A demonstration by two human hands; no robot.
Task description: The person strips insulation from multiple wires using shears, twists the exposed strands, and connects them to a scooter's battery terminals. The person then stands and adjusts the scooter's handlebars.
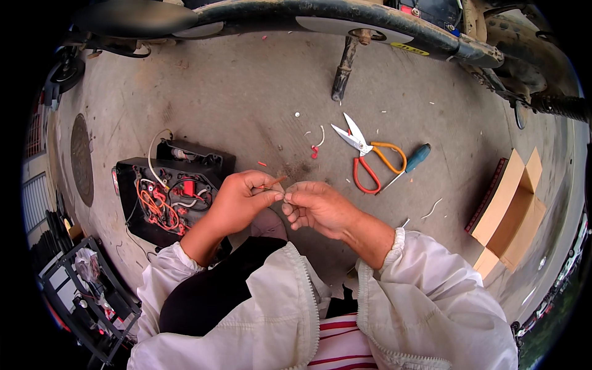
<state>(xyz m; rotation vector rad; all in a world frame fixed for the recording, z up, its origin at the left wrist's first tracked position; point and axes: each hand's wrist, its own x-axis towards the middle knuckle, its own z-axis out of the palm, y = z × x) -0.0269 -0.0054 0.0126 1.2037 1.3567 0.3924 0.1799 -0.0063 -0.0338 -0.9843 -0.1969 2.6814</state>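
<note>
My left hand (243,200) is closed, pinching a thin orange-brown piece (275,182) that looks like a short length of wire or tubing. Its fingertips meet those of my right hand (320,209), whose thumb and forefinger are pressed together; what lies between them is too small to make out. Beside my left wrist lies an open black plastic case (132,203) with orange wires (154,206), white leads and red connectors inside. Scissors (365,148) with one red and one orange handle rest open on the ground beyond my right hand.
A blue-handled screwdriver (419,158) lies by the scissors. An open cardboard box (509,216) stands at right. Across the far side stretches a vehicle's dark frame (259,21) with a metal stand (345,68). Wire scraps (322,135) dot the concrete. A black rack (86,296) is at lower left.
</note>
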